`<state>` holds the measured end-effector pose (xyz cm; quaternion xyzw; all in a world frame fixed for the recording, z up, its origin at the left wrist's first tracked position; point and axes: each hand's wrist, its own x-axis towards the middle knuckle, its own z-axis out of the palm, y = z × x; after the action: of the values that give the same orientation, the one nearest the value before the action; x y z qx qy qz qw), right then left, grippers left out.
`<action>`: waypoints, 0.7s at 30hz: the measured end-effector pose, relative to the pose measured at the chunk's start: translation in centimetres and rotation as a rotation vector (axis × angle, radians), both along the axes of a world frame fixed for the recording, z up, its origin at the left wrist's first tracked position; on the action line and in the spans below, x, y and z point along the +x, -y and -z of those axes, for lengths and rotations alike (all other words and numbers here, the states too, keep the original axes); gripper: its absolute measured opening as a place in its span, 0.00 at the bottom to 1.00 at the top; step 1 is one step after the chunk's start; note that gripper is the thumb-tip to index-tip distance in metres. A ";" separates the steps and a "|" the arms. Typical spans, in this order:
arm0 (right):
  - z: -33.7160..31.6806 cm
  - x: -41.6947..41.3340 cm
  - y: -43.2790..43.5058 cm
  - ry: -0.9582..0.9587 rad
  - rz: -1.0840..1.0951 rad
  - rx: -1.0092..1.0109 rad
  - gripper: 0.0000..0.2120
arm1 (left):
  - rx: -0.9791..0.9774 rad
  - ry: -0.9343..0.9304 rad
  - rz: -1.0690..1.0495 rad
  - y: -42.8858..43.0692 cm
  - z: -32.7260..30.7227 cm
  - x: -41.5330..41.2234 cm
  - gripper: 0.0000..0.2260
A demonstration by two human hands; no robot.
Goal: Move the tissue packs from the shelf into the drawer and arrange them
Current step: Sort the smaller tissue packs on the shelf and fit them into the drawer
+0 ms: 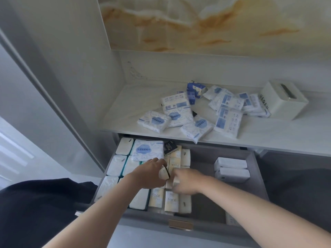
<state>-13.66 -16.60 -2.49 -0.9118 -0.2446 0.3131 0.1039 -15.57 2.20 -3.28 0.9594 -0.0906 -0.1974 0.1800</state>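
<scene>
Head view: you stand over the open drawer (254, 163) in the lower half of the frame. Its left and centre sections are packed with upright white and yellow "Face" packs (171, 201); the right section holds only two white packs (231, 170). A blue-cloud pack (147, 151) lies flat on top at the back. Your left hand (150, 173) pinches a small black-edged pack (164, 173); your right hand (186, 181) is curled over a pale pack among the rows. Roughly a dozen loose tissue packs (197, 111) sit on the shelf (125, 108) at centre frame beside a tissue box (283, 100). Judgement: roughly half remains.
</scene>
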 end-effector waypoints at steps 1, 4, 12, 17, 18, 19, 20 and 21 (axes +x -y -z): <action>-0.2 0.6 0.3 -0.021 0.068 0.027 0.23 | 0.002 0.003 0.019 0.4 0.0 0.0 0.26; -0.3 1.9 1.0 -0.093 0.246 0.129 0.25 | -0.001 -0.017 0.074 1.6 -0.4 0.1 0.20; 1.0 2.7 0.2 -0.077 0.360 0.254 0.26 | -0.008 0.397 -0.150 -0.6 0.9 3.1 0.11; 1.8 3.8 -0.7 -0.037 0.364 0.305 0.11 | 0.108 0.288 -0.138 -3.1 1.9 4.3 0.18; 1.8 3.9 -0.8 -0.031 0.368 0.313 0.09 | 0.116 0.320 -0.153 -3.1 1.8 4.4 0.16; 1.8 4.1 -1.1 -0.024 0.369 0.321 0.08 | 0.141 0.358 -0.149 -3.1 1.7 4.4 0.14; 1.8 4.3 -1.3 -0.021 0.373 0.322 0.09 | 0.165 0.405 -0.132 -3.2 1.6 4.4 0.12; 1.7 4.5 -1.5 -0.020 0.382 0.330 0.09 | 0.171 0.456 -0.116 -3.5 1.5 4.3 0.10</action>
<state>-9.13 -15.07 -4.17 -0.9091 -0.1144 0.2525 0.3109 -11.22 5.65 -4.78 0.9945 -0.0566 0.0281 0.0841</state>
